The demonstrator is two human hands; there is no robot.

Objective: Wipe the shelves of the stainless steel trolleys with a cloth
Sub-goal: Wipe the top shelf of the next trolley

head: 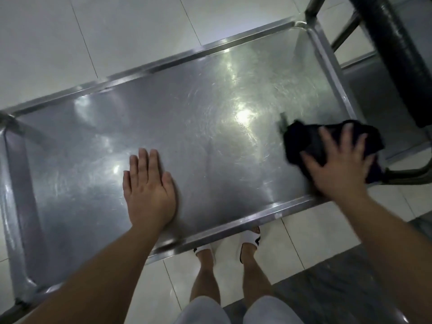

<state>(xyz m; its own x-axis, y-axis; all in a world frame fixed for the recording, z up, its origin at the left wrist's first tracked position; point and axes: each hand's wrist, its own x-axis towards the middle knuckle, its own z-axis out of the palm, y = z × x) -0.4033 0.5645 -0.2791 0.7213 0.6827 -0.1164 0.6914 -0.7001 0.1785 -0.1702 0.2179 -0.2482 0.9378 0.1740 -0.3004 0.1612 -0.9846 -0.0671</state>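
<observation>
The top shelf of a stainless steel trolley (198, 113) fills the view, shiny with swirl marks and light glare. My left hand (149, 190) lies flat on the shelf near its front edge, fingers straight. My right hand (339, 162) presses a crumpled black cloth (311, 139) onto the shelf's right end, fingers spread over it. The cloth is blurred and partly hidden under the hand.
A black padded handle bar (395, 54) and steel frame tubes stand at the right end of the trolley. White floor tiles (117, 26) surround it. My feet in white sandals (247, 244) stand just under the front rim.
</observation>
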